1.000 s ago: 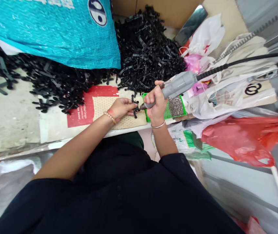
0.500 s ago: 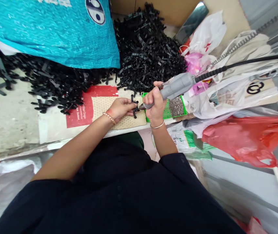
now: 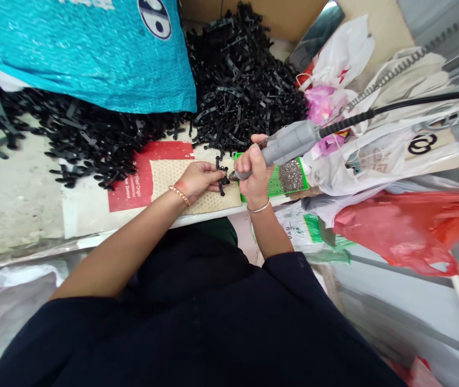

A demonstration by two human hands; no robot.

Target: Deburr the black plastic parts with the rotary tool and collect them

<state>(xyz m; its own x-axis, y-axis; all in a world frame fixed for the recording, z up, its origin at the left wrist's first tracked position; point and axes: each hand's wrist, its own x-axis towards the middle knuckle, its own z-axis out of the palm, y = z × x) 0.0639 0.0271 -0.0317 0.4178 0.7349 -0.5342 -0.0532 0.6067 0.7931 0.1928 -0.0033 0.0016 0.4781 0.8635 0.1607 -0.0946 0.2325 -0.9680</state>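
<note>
Over the beige honeycomb-patterned pad (image 3: 165,174), my left hand (image 3: 199,181) pinches a small black plastic part (image 3: 222,185). My right hand (image 3: 256,174) is wrapped round a grey power screwdriver (image 3: 292,144), its tip pointing left at the black part. Whether the tip touches the part is too small to tell. Just beyond my right hand lies a green tray (image 3: 305,183) with small metal screws (image 3: 291,175), partly hidden by the hand. The screwdriver's black cable (image 3: 415,103) runs off to the right.
A large pile of black parts (image 3: 245,86) rises behind the hands, with more parts (image 3: 88,140) to the left. A blue bag (image 3: 92,59) covers some of them. White plastic bags (image 3: 346,51) and a red bag (image 3: 410,228) are at the right, below a coiled cord (image 3: 399,72).
Both hands keep their grips and hardly move. The whole view has shifted very slightly.
</note>
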